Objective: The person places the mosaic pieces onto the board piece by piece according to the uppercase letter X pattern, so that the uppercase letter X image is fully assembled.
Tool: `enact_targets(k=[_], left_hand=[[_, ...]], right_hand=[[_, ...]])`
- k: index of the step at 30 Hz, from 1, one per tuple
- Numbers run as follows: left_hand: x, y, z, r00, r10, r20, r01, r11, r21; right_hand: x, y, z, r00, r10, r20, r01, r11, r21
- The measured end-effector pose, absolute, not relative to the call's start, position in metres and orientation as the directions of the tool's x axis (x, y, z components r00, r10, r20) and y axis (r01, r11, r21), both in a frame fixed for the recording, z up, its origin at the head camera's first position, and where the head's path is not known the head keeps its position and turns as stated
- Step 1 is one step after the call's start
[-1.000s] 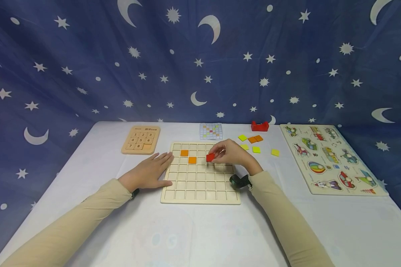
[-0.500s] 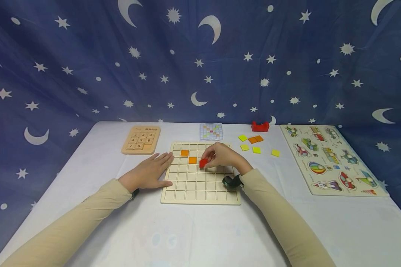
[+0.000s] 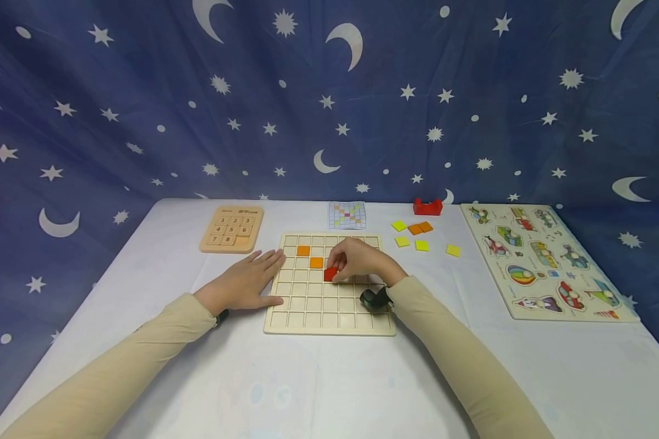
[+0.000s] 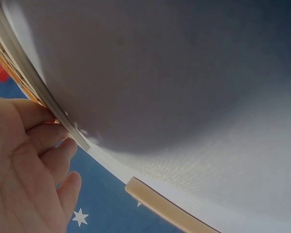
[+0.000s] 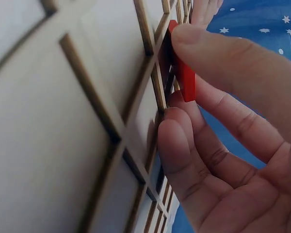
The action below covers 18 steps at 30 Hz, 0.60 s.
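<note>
A pale wooden grid board (image 3: pixel 329 332) lies in the middle of the table, with two orange tiles (image 3: pixel 303 251) set diagonally in its cells. My right hand (image 3: pixel 357 259) pinches a red square tile (image 3: pixel 330 274) between thumb and fingers, just right of and below the lower orange tile. In the right wrist view the red tile (image 5: pixel 185 77) stands slightly tilted, close over a cell, with the thumb on its upper edge. My left hand (image 3: pixel 247 283) lies flat with spread fingers on the board's left edge; in the left wrist view its fingertips rest at that edge.
Behind the board lies a printed colour-grid card (image 3: pixel 347 215). Several yellow tiles (image 3: pixel 421 246) and two orange tiles lie at the back right, near a red holder (image 3: pixel 427 208). A wooden number puzzle (image 3: pixel 232 230) stands left; a picture puzzle board (image 3: pixel 549 262) lies right.
My right hand has moved left and slightly toward me with the red tile, lowering it to a cell beside the orange ones. The left hand has stayed put.
</note>
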<state>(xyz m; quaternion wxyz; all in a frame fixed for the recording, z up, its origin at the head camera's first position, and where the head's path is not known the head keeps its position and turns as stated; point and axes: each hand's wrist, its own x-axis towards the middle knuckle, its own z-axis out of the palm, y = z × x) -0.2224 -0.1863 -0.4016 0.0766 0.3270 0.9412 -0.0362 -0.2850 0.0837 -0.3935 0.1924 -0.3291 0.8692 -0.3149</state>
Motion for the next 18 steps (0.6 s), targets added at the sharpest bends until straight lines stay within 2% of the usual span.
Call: enact_targets(k=[18], left_hand=[[-0.2220,-0.1862,-0.4016,-0.773,0.613,-0.165,0.624,0.781,-0.021]], right_hand=[[-0.2860,0.0844,-0.3945,-0.720,-0.672,-0.174,-0.417,0.620,-0.665]])
